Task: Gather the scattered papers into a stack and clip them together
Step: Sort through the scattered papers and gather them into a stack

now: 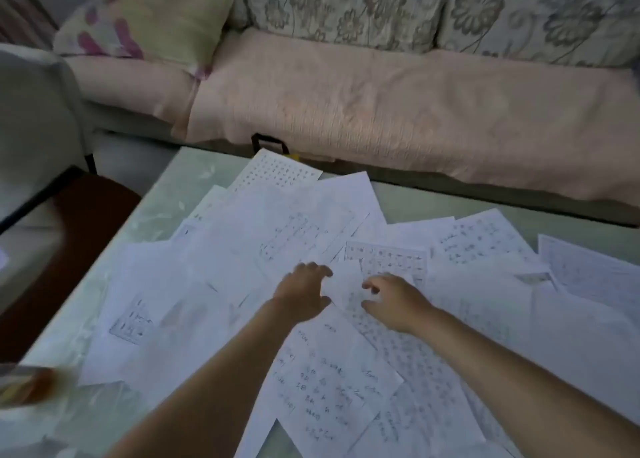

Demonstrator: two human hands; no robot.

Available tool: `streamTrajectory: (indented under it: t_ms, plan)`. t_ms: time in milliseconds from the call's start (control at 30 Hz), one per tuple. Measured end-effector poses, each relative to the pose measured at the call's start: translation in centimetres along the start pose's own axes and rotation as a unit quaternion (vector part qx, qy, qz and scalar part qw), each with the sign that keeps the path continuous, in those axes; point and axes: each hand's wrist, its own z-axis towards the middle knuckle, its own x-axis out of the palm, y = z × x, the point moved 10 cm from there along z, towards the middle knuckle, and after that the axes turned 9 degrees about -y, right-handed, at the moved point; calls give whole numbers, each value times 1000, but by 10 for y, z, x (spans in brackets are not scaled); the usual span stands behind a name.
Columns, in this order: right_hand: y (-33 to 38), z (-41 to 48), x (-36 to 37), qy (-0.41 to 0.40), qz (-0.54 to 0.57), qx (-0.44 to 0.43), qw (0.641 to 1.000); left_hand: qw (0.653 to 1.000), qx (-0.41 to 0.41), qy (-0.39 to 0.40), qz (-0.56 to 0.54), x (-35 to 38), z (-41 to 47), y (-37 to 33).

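Left hand: thumb and fingers parted, half-curled, resting on the papers; no sheet plainly gripped.
Right hand: same posture, just beside the left, fingertips on a printed sheet mid-pile.
Papers: many sheets, overlapping and askew, spread across most of the table.
Black loop: at the table's far edge, partly under a sheet, in front of the sofa; possibly a clip, cannot tell.
Progress, judged: gathering barely begun. No squared stack in sight; collecting, aligning and clipping all remain.
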Motion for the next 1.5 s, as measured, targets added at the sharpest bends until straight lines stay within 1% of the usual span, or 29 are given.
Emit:
streamTrajectory:
  t_ms: [33, 100, 167, 267, 367, 433, 500, 567, 633, 700, 733, 800, 867, 933, 1000, 1133, 1167, 1200, 1267, 1300, 1367, 1433, 1500]
  plan:
    - [2, 12, 6, -8, -11, -23, 1000, 1000, 1, -7, 25, 4, 7, 9]
    - [9, 33, 17, -9, -81, -63, 995, 997, -27, -6, 78, 12, 14, 35]
    - [14, 51, 30, 5, -162, -95, 982, 993, -65, 4, 100, 22, 17, 62]
    - [11, 64, 43, 10, -224, -125, 966, 992, -74, -6, 98, 31, 16, 78]
    - [11, 69, 40, -8, -241, -145, 960, 995, -90, -14, 47, 28, 24, 84]
    - [10, 71, 38, -17, -244, -154, 957, 995, -89, -11, 37, 29, 29, 86]
    - [3, 72, 35, -13, -221, -145, 964, 997, -70, -19, 24, 30, 34, 84]
    - [-6, 74, 34, -7, -176, -134, 975, 998, -49, -25, 4, 30, 33, 80]
    - [-12, 74, 31, -20, -137, -138, 981, 999, -27, -21, -25, 31, 31, 75]
    - [-15, 69, 20, -59, -88, -143, 984, 998, 8, -22, -64, 31, 24, 61]
    - [-13, 61, 15, -78, -73, -152, 983, 996, 31, -36, -70, 28, 19, 51]
    - [-9, 43, 10, -94, -58, -162, 981, 991, 91, -78, -52, 21, 9, 22]
    - [0, 20, 5, -125, -36, -170, 977, 983, 148, -100, -50, 18, -8, -11]
    - [9, -4, -5, -186, -6, -175, 967, 976, 157, -118, -90, 16, -24, -32]
    - [9, -25, -12, -229, 14, -172, 958, 970, 152, -145, -119, 15, -37, -42]
    - [-8, -65, -28, -339, -61, -140, 928, 968, 157, -151, -123, 21, -53, -49]
    - [-20, -76, -31, -361, -55, -118, 923, 966, 154, -153, -137, 21, -57, -49]
    - [-33, -88, -33, -383, -25, -93, 919, 965, 152, -159, -144, 20, -60, -48]
    - [-70, -110, -28, -402, 111, -34, 908, 963, 151, -184, -128, 16, -65, -48]
    - [-89, -116, -19, -393, 196, -6, 898, 962, 151, -196, -118, 13, -68, -49]
    - [-107, -123, 7, -336, 318, 26, 886, 959, 148, -212, -116, 9, -76, -50]
    - [-106, -121, 34, -266, 381, 12, 886, 958, 145, -228, -92, 8, -81, -52]
    - [-100, -123, 46, -271, 395, -10, 878, 954, 153, -257, -16, 7, -85, -59]
